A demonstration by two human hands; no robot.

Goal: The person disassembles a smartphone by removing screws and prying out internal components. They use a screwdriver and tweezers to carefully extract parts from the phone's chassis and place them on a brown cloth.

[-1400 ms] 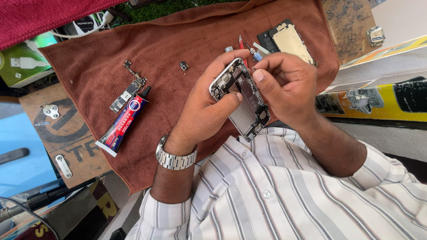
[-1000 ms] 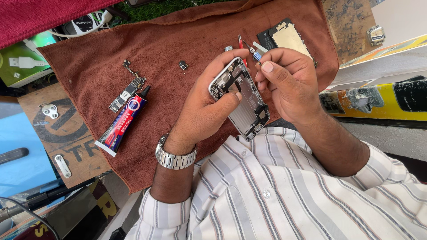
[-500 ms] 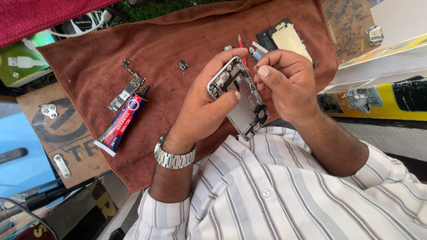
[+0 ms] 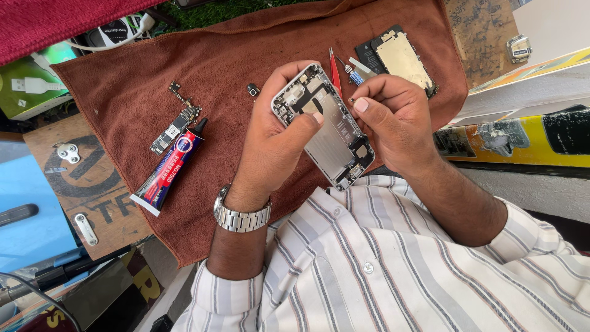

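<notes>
Moved: right hand [image 4: 393,126] shifted slightly off the phone housing [image 4: 326,126], thumb raised.
Left fingers: wrapped around housing.
Right fingers: pinching housing edge beside screwdriver [image 4: 351,74].

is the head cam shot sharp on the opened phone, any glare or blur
Head view: even daylight, soft shadows; the opened phone shell held by the left hand is sharp, with a mild sheen on its metal plate, no blown-out glare; right hand crisp, no motion blur; the brown cloth shows texture clearly; frame edges look slightly stretched.
</notes>
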